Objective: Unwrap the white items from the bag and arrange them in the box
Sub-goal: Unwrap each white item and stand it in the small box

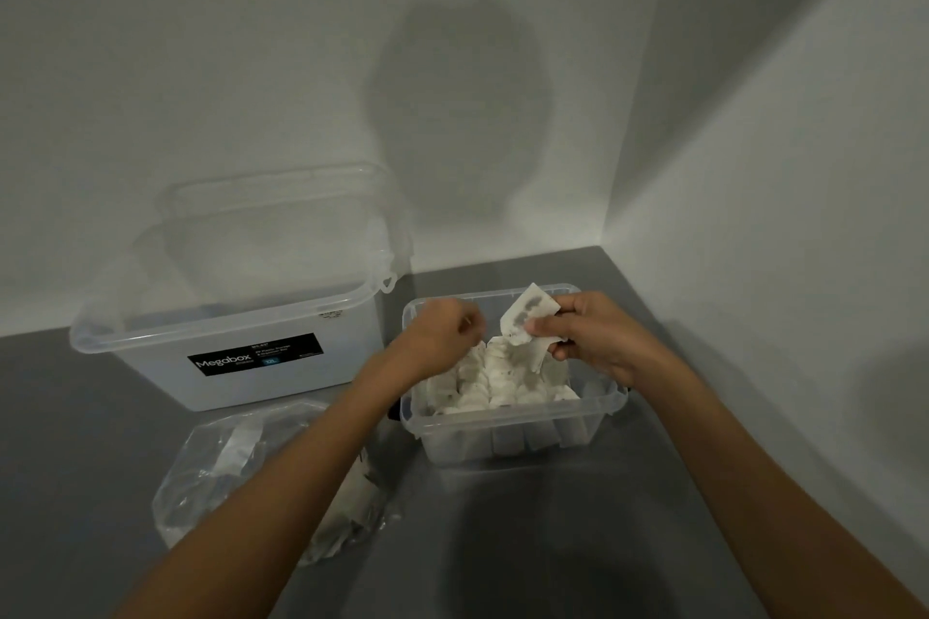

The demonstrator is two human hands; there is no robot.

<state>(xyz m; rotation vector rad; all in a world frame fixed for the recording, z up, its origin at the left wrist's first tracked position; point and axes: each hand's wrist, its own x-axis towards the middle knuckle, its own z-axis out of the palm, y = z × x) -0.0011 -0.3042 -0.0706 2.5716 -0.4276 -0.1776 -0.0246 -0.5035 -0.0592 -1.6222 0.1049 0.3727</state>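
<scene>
Packets, flat and white (pixel 482 382), sit packed in the small clear plastic box (pixel 518 447) near the far right corner of the grey table (pixel 553 543). Over it, the right hand (pixel 593 342) pinches one white packet with grey marks (pixel 528 317). The left hand (pixel 442 332) is curled, but it is not clear if it holds anything. The clear plastic bag (pixel 226 483) lies toward the near edge.
</scene>
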